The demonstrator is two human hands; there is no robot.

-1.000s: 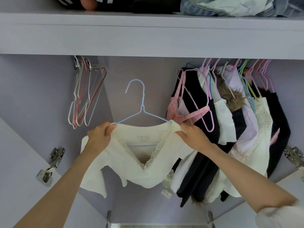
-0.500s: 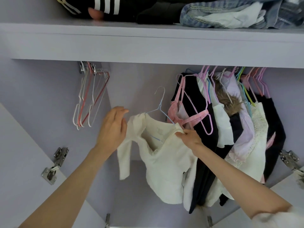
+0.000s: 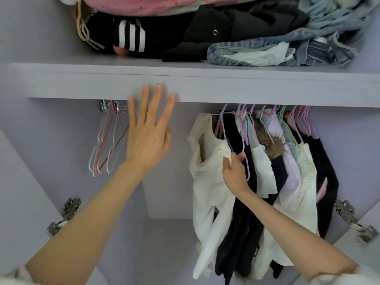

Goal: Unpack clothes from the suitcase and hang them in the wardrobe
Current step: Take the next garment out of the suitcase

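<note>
Now hung on the rail, the cream top (image 3: 207,169) joins the other clothes; right hand (image 3: 234,175) pinches its shoulder to straighten it; left hand (image 3: 147,138) lifts away, fingers spread, holding nothing.

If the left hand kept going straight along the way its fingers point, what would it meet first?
The left hand, open with fingers spread upward, would most likely meet the front edge of the wardrobe shelf; its fingertips already overlap that edge, though whether they touch is unclear.

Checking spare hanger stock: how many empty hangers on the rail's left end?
3 visible: empty hangers bunched together at the rail's left end, behind the left hand; two white, one red. More may be hidden.
</note>
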